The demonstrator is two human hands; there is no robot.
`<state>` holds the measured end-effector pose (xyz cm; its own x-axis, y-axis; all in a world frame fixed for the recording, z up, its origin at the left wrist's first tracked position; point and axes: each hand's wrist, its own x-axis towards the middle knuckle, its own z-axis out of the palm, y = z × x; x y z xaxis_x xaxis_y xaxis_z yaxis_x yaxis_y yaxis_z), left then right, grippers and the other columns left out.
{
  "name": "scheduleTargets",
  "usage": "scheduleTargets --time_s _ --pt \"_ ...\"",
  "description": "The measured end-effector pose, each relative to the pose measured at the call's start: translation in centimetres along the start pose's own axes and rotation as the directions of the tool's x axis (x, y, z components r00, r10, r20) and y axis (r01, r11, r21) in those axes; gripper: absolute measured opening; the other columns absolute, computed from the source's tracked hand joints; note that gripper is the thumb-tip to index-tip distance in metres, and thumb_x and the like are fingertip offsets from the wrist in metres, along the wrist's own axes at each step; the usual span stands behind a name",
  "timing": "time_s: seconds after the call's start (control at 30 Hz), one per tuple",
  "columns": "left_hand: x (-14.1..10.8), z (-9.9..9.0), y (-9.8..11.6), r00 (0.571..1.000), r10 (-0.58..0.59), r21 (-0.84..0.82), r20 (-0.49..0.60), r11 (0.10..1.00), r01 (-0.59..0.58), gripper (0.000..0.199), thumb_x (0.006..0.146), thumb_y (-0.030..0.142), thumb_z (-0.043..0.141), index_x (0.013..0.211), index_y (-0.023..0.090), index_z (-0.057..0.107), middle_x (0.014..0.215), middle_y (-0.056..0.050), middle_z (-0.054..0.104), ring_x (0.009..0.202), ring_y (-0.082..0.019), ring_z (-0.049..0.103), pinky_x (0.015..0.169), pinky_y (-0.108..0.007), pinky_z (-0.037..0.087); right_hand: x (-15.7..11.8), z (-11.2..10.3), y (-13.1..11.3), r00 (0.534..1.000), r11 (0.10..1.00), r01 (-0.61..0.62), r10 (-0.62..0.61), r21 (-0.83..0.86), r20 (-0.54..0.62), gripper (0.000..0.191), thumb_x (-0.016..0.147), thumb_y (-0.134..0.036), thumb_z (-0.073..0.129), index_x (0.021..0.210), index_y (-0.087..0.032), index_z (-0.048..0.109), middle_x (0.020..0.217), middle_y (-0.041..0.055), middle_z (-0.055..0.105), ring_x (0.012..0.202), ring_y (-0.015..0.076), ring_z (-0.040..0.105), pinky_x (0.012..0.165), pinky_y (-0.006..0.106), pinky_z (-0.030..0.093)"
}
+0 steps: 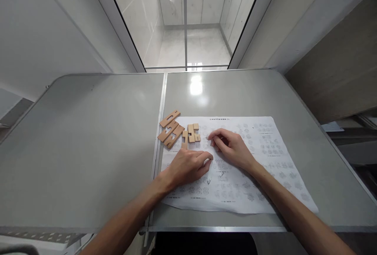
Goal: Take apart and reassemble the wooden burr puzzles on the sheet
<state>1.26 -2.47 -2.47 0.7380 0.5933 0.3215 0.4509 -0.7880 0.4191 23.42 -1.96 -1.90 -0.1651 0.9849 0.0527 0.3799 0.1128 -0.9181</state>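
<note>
My left hand (191,165) rests palm down on a printed sheet (235,204), loosely bent, with a gap between thumb and index finger. Beyond it lie several light wooden puzzle pieces (191,134), some fitted against each other, and one slotted piece (184,139) nearest my knuckles. To their left are three darker flat wooden pieces with cut-outs; the far piece (170,118) bears a 2, and the near piece (174,136) also has a mark. My right hand (232,145) lies on the sheet right of the pieces, thumb and index tips drawn together; anything between them is hidden.
The grey folding table (88,149) has a metal seam (160,129) running front to back, just left of the sheet. A sliding glass door (203,19) stands behind it. Shelving (353,141) is at the right, and a black seat (203,243) shows below the front edge.
</note>
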Motion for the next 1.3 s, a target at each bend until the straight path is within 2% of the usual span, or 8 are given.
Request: scheduleTargets --time_s 0.2,0.37,0.5,0.67,0.8,0.97,1.13,1.3 --pt "0.0 0.0 0.0 0.996 0.081 0.015 -0.033 0.997 -0.080 0.016 0.099 0.012 0.055 0.093 0.020 0.066 0.068 0.004 0.071 0.054 -0.011 0.062 0.052 -0.026 0.037 0.0 0.1 0.0 1.000 1.000 0.000 0.000 -0.002 -0.005 0.024 0.106 -0.034 0.053 0.098 -0.023 0.072 0.078 0.0025 0.071 0.064 0.0183 0.062 0.062 0.033 0.050" --pt "0.2 -0.6 0.2 0.940 0.157 0.022 -0.302 0.987 -0.158 0.013 0.098 0.011 0.063 0.091 0.021 0.065 0.059 0.008 0.063 0.052 -0.010 0.058 0.054 -0.026 0.039 0.0 0.0 0.1 1.000 1.000 0.016 -0.016 -0.016 -0.002 0.024 0.107 -0.034 0.052 0.098 -0.023 0.073 0.078 0.0028 0.071 0.065 0.0185 0.063 0.063 0.033 0.050" --pt "0.5 -1.8 -0.8 0.886 -0.010 0.022 -0.463 1.000 0.022 0.013 0.103 0.016 0.061 0.092 0.022 0.062 0.067 0.004 0.063 0.063 -0.014 0.058 0.065 -0.029 0.044 0.0 0.0 0.0 1.000 1.000 0.004 -0.004 -0.017 0.009 0.024 0.107 -0.033 0.053 0.099 -0.023 0.073 0.078 0.0026 0.072 0.064 0.0178 0.062 0.063 0.033 0.050" --pt "0.6 -2.9 -3.4 0.796 -0.269 0.066 -0.542 0.931 0.360 0.015 0.110 0.027 0.050 0.109 0.020 0.064 0.109 -0.011 0.073 0.107 -0.027 0.064 0.097 -0.045 0.050 0.0 -0.1 -0.1 1.000 0.999 0.006 -0.006 -0.031 0.006 0.023 0.106 -0.030 0.052 0.098 -0.023 0.072 0.078 0.0025 0.072 0.063 0.0172 0.060 0.061 0.033 0.048" --pt "0.2 -2.8 -5.0 0.735 -0.402 0.097 -0.545 0.841 0.532 0.025 0.109 0.029 0.050 0.126 0.017 0.063 0.139 -0.018 0.065 0.129 -0.035 0.057 0.108 -0.054 0.046 0.0 -0.1 -0.2 1.000 0.999 0.006 -0.006 -0.035 0.009 0.023 0.106 -0.028 0.052 0.098 -0.022 0.073 0.078 0.0026 0.071 0.063 0.0169 0.059 0.061 0.032 0.046" --pt "0.0 -2.5 -5.5 0.765 -0.498 0.111 -0.409 0.805 0.583 0.042 0.112 0.036 0.045 0.149 0.018 0.054 0.162 -0.017 0.054 0.152 -0.037 0.044 0.123 -0.058 0.037 0.0 -0.1 -0.2 1.000 0.999 0.017 -0.016 -0.028 0.013 0.023 0.106 -0.028 0.052 0.098 -0.022 0.073 0.080 0.0027 0.072 0.065 0.0170 0.061 0.062 0.032 0.047" --pt "-0.1 -2.6 -5.6 0.773 -0.552 0.186 -0.312 0.763 0.619 0.048 0.113 0.038 0.042 0.156 0.018 0.049 0.167 -0.015 0.050 0.156 -0.035 0.041 0.129 -0.057 0.030 0.0 -0.1 0.1 1.000 0.999 0.022 -0.022 -0.032 0.011 0.023 0.106 -0.029 0.053 0.099 -0.022 0.073 0.081 0.0035 0.073 0.067 0.0176 0.062 0.062 0.032 0.048" --pt "-0.2 -2.4 -5.8 0.773 -0.542 0.199 -0.330 0.761 0.618 0.048 0.111 0.039 0.048 0.152 0.016 0.052 0.154 -0.016 0.060 0.142 -0.036 0.050 0.121 -0.054 0.040 0.0 -0.1 0.2 1.000 0.999 0.028 -0.027 -0.036 0.014 0.023 0.107 -0.029 0.052 0.099 -0.023 0.073 0.081 0.0035 0.072 0.066 0.0172 0.061 0.061 0.033 0.048"
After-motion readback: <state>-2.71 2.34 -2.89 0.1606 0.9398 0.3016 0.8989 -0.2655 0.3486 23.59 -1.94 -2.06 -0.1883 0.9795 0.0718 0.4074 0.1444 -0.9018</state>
